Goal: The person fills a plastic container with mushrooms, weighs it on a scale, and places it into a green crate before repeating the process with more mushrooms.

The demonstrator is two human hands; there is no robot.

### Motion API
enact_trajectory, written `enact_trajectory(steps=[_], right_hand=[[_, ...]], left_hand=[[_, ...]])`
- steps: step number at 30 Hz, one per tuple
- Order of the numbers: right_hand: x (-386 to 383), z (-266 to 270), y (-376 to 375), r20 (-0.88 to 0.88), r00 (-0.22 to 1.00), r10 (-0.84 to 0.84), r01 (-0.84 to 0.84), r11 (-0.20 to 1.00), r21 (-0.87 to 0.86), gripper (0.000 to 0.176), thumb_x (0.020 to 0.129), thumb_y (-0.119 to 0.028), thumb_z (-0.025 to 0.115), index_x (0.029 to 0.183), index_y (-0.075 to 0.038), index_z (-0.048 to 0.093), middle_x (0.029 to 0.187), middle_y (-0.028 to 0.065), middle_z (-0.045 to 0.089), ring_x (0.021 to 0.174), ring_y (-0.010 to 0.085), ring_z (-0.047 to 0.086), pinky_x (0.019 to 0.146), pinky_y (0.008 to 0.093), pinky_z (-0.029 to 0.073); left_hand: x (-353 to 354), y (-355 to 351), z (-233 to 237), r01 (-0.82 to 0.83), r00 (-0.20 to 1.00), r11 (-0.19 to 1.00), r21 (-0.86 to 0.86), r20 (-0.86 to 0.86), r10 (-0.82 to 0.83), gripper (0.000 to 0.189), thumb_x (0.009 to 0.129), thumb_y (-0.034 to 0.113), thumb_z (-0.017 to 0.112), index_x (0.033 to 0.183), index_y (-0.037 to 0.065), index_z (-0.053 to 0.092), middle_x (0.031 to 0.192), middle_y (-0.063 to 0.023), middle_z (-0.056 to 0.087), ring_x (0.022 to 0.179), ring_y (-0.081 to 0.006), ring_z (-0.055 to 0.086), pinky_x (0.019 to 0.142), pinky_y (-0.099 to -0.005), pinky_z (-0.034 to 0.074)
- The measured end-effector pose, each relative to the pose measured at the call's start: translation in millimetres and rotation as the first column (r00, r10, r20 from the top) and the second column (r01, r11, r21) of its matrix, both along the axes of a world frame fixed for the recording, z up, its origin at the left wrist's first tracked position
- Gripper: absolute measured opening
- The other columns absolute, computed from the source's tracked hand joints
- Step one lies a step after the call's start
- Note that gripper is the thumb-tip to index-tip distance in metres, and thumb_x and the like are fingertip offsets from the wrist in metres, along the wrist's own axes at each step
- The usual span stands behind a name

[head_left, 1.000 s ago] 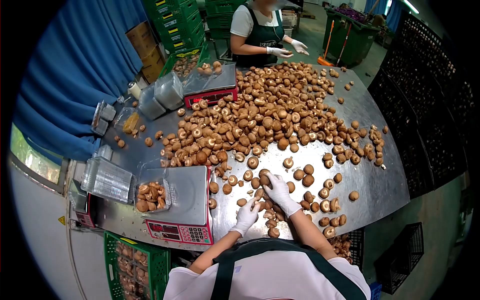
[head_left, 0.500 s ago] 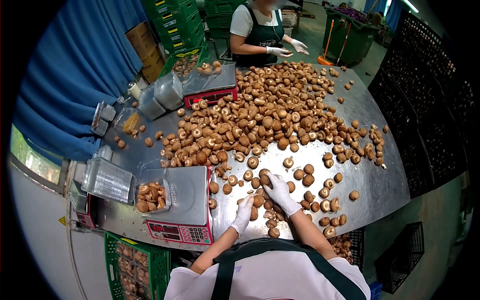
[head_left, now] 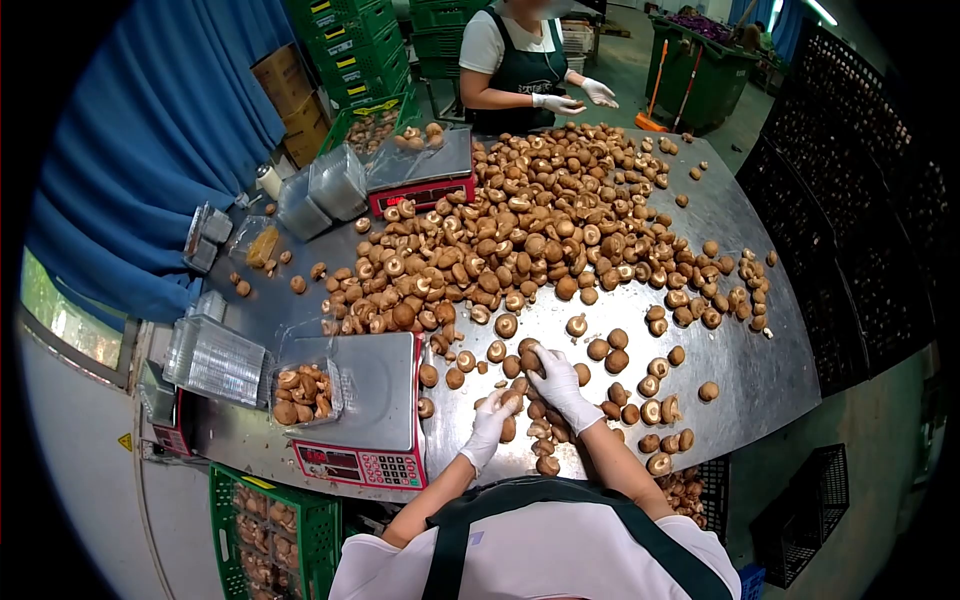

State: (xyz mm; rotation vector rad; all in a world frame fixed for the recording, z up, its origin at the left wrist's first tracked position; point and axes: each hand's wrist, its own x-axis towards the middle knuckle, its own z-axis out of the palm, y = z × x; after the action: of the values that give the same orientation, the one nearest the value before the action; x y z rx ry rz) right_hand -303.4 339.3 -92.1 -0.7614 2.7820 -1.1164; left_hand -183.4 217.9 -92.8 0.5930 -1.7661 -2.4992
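My left hand (head_left: pixel 487 428), in a white glove, is closed on a brown mushroom (head_left: pixel 513 399) low over the near part of the metal table. My right hand (head_left: pixel 560 384), also gloved, curls its fingers round another mushroom (head_left: pixel 531 358) just ahead and to the right. Loose mushrooms (head_left: pixel 541 429) lie below and between the two hands. Beyond them spreads a big heap of mushrooms (head_left: pixel 540 230). Left of my hands, a clear plastic tray (head_left: pixel 336 388) filled with mushrooms rests on a red-framed scale (head_left: pixel 385 435).
Stacked clear trays (head_left: pixel 215 360) stand left of the scale. A second scale (head_left: pixel 424 190) sits at the far side, near a co-worker (head_left: pixel 512 75) in gloves. A green crate (head_left: pixel 222 530) of packed trays is below the table's left edge; black crates (head_left: pixel 850 210) stand at right.
My left hand has shifted slightly, its fingers now further over the mushroom, which has turned a little. My right hand has barely moved.
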Motion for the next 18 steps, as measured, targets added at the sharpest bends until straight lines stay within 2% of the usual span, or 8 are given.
enact_trajectory(steps=[3, 6, 9, 11, 14, 18], right_hand=[[0, 0, 0, -0.002, 1.000, -0.002, 0.002, 1.000, 0.001, 0.049, 0.075, -0.022, 0.066, 0.121, -0.017, 0.050, 0.097, 0.0166, 0.058, 0.090, 0.0338, 0.057, 0.077, 0.0395, 0.048], [-1, -3, 0, -0.010, 1.000, 0.006, -0.006, 1.000, -0.007, 0.049, 0.075, -0.023, 0.066, 0.121, -0.017, 0.050, 0.097, 0.0169, 0.057, 0.089, 0.0342, 0.057, 0.077, 0.0395, 0.048], [1, 1, 0, 0.001, 1.000, -0.005, 0.005, 1.000, 0.015, 0.050, 0.075, -0.023, 0.066, 0.121, -0.017, 0.050, 0.098, 0.0173, 0.057, 0.089, 0.0343, 0.057, 0.077, 0.0395, 0.048], [1, 5, 0, 0.020, 1.000, -0.006, 0.006, 1.000, 0.011, 0.050, 0.074, -0.023, 0.066, 0.121, -0.017, 0.050, 0.098, 0.0174, 0.057, 0.089, 0.0341, 0.057, 0.077, 0.0394, 0.048], [1, 2, 0, 0.008, 1.000, -0.011, 0.011, 1.000, 0.000, 0.050, 0.074, -0.023, 0.066, 0.121, -0.016, 0.050, 0.098, 0.0174, 0.057, 0.089, 0.0340, 0.057, 0.077, 0.0393, 0.048], [0, -2, 1, 0.012, 1.000, -0.015, 0.015, 1.000, -0.002, 0.050, 0.074, -0.022, 0.066, 0.121, -0.016, 0.050, 0.097, 0.0176, 0.057, 0.089, 0.0341, 0.057, 0.077, 0.0392, 0.048]], left_hand=[[0, -1, 1, -0.068, 0.998, 0.997, 0.023, -0.008, 0.068, 0.032, 0.089, 0.018, 0.057, 0.115, -0.001, 0.052, 0.097, -0.0061, 0.061, 0.084, -0.0116, 0.058, 0.075, -0.0227, 0.046], [-1, -3, 4, -0.100, 0.993, 0.994, 0.046, 0.063, 0.097, 0.032, 0.091, 0.018, 0.054, 0.116, -0.001, 0.052, 0.096, -0.0065, 0.061, 0.083, -0.0126, 0.058, 0.073, -0.0236, 0.047], [-2, -4, 7, -0.115, 0.993, 0.993, -0.005, 0.032, 0.115, 0.031, 0.092, 0.018, 0.051, 0.117, -0.001, 0.052, 0.095, -0.0065, 0.061, 0.082, -0.0131, 0.058, 0.073, -0.0237, 0.047], [-2, -5, 8, -0.124, 0.988, 0.991, -0.040, 0.090, 0.127, 0.029, 0.094, 0.018, 0.049, 0.117, 0.001, 0.053, 0.097, -0.0054, 0.060, 0.084, -0.0123, 0.057, 0.076, -0.0235, 0.046], [-4, -7, 2, -0.172, 0.980, 0.979, -0.108, 0.080, 0.181, 0.027, 0.094, 0.018, 0.050, 0.114, 0.002, 0.055, 0.099, -0.0052, 0.059, 0.086, -0.0119, 0.055, 0.078, -0.0234, 0.044], [-6, -10, -9, -0.181, 0.980, 0.972, -0.149, 0.058, 0.192, 0.026, 0.095, 0.018, 0.047, 0.114, 0.003, 0.055, 0.099, -0.0033, 0.058, 0.085, -0.0109, 0.054, 0.075, -0.0230, 0.045]])
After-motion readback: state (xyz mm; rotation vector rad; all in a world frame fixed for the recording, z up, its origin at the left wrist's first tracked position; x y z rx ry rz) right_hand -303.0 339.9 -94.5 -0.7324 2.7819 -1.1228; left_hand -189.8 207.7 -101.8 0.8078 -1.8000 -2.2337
